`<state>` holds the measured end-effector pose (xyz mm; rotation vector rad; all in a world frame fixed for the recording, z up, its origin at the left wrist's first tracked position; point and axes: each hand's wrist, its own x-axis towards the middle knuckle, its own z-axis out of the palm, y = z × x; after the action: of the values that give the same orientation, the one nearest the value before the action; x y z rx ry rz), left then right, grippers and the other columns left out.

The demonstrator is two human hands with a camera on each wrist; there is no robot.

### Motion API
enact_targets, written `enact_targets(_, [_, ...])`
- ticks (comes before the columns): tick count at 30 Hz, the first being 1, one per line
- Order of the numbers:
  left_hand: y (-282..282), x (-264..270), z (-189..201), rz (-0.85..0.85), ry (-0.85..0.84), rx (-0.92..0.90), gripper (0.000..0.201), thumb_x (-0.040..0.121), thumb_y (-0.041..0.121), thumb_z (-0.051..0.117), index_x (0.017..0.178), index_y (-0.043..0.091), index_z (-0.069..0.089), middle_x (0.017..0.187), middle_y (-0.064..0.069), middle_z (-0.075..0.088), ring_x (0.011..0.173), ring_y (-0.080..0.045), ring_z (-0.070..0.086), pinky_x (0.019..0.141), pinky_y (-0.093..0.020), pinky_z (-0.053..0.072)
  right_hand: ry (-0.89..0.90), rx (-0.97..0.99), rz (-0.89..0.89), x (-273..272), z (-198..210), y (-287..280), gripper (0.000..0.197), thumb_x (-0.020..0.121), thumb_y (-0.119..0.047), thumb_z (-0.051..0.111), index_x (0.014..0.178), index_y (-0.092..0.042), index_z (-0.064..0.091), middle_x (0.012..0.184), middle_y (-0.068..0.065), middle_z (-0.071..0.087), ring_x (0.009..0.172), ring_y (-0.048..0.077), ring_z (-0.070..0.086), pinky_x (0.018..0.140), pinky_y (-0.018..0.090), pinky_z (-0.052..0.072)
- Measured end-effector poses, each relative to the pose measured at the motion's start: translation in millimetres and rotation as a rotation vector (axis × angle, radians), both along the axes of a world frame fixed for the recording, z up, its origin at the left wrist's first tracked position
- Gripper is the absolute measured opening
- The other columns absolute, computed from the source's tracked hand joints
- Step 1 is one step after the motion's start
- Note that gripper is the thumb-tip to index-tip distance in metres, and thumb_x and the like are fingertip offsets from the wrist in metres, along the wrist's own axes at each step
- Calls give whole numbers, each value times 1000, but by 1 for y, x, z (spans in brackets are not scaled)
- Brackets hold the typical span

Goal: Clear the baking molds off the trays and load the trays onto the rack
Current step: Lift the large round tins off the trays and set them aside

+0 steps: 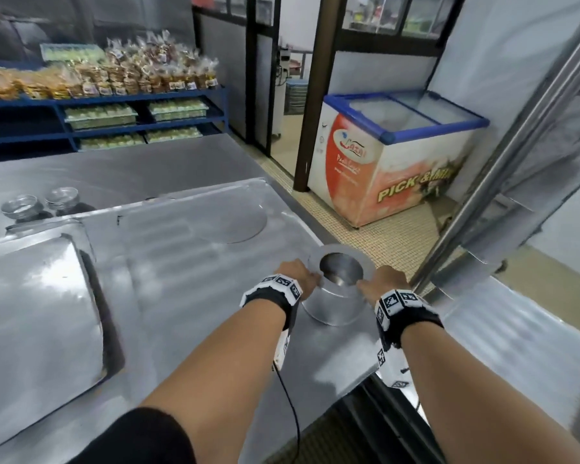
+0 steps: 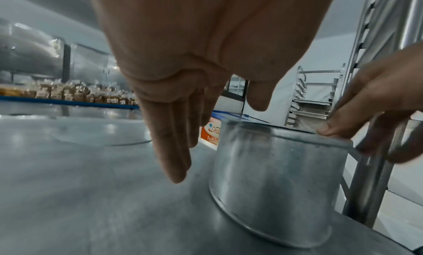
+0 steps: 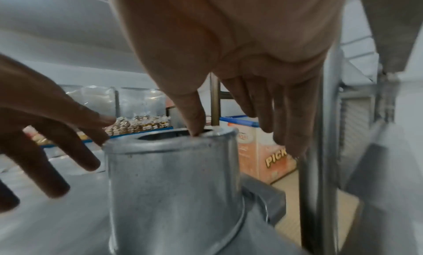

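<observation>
Both hands meet at a tall round metal baking mold (image 1: 335,296) standing upright on a flat metal tray (image 1: 215,296) near its right edge. The right hand (image 1: 380,279) has its thumb tip on the mold's top rim at the right, the other fingers hanging straight down the outer wall; the wrist views do not settle whether those fingers press the wall, so the grip reads as a loose, narrow one at the rim. The left hand (image 1: 298,272) sits at the rim's left side with its fingers (image 2: 174,150) straight and pointing down beside the mold; contact with the wall cannot be told, and nothing is curled round it.

The tray lies on the steel tabletop (image 1: 114,169). To the left, another tray (image 1: 37,313) lies slightly tilted over its neighbour. At the far left of the tabletop stand two short stacks of small shallow molds (image 1: 41,205). Just right of the hands rises a steel rack (image 1: 516,162) with angled runners. Beyond it, on the tiled floor, is a chest freezer (image 1: 392,155), and far left a blue shelf (image 1: 114,98) carries bagged baked goods.
</observation>
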<state>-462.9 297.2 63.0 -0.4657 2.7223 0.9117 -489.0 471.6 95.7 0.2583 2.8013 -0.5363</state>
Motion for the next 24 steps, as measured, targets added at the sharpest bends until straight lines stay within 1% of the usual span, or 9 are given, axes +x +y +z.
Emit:
enact_targets(5, [22, -6, -10, 87, 30, 105, 54, 89, 42, 65, 125, 4, 52, 121, -15, 64, 111, -36, 62, 89, -34, 51, 40, -319, -123, 7, -21, 8, 30, 90, -30, 64, 98, -1, 61, 105, 15, 67, 96, 33, 67, 84, 43, 58])
enact_targets(8, [27, -2, -9, 137, 59, 147, 45, 88, 31, 66, 120, 3, 52, 116, -16, 66, 105, -36, 65, 86, -34, 54, 47, -391, -170, 9, -21, 7, 19, 86, -26, 66, 90, -9, 57, 100, 14, 68, 89, 33, 69, 79, 44, 60])
enact_targets(12, [15, 9, -2, 241, 148, 315, 44, 77, 22, 69, 108, 10, 42, 110, -16, 62, 96, -39, 66, 82, -46, 58, 22, -523, -215, 4, -20, 4, 46, 68, -33, 74, 100, -2, 65, 88, 12, 69, 76, 32, 72, 66, 43, 62])
enact_targets(15, [-4, 23, 11, 415, 273, 528, 47, 72, 34, 70, 103, 14, 41, 106, -14, 60, 89, -36, 66, 73, -51, 60, 142, -613, -210, -1, -19, -9, 71, 61, -61, 62, 103, -5, 58, 96, 15, 66, 82, 36, 69, 69, 45, 60])
enact_targets(17, [-18, 35, 25, 562, 325, 649, 51, 79, 48, 66, 107, 10, 48, 105, -11, 59, 89, -36, 66, 70, -51, 60, 176, -620, -178, 16, 8, -23, 77, 77, -69, 52, 109, 1, 59, 106, 20, 63, 95, 38, 64, 75, 35, 49])
enact_targets(19, [-35, 49, 40, 620, 339, 591, 59, 88, 60, 53, 112, 6, 56, 105, -9, 59, 95, -34, 63, 78, -40, 55, 178, -644, -131, 27, 24, -35, 73, 92, -63, 42, 112, 4, 62, 111, 24, 62, 102, 37, 59, 78, 33, 41])
enact_targets(21, [-55, 65, 49, 664, 355, 577, 60, 95, 60, 42, 112, 7, 62, 105, -10, 62, 92, -32, 59, 68, -33, 49, 157, -733, -101, 36, 31, -46, 67, 94, -60, 42, 102, 2, 65, 102, 23, 64, 94, 34, 59, 79, 34, 44])
enact_targets(23, [-74, 86, 56, 684, 353, 701, 55, 94, 56, 48, 109, 6, 65, 101, -11, 66, 86, -33, 64, 54, -35, 54, 105, -823, -81, 42, 28, -63, 61, 86, -62, 51, 84, -2, 63, 84, 22, 64, 84, 35, 61, 78, 39, 49])
enact_targets(24, [-83, 98, 58, 706, 358, 798, 53, 91, 53, 55, 108, 5, 66, 100, -13, 68, 85, -36, 68, 56, -41, 59, 66, -870, -97, 43, 24, -73, 61, 77, -64, 58, 78, -4, 64, 81, 23, 66, 84, 37, 65, 80, 47, 54])
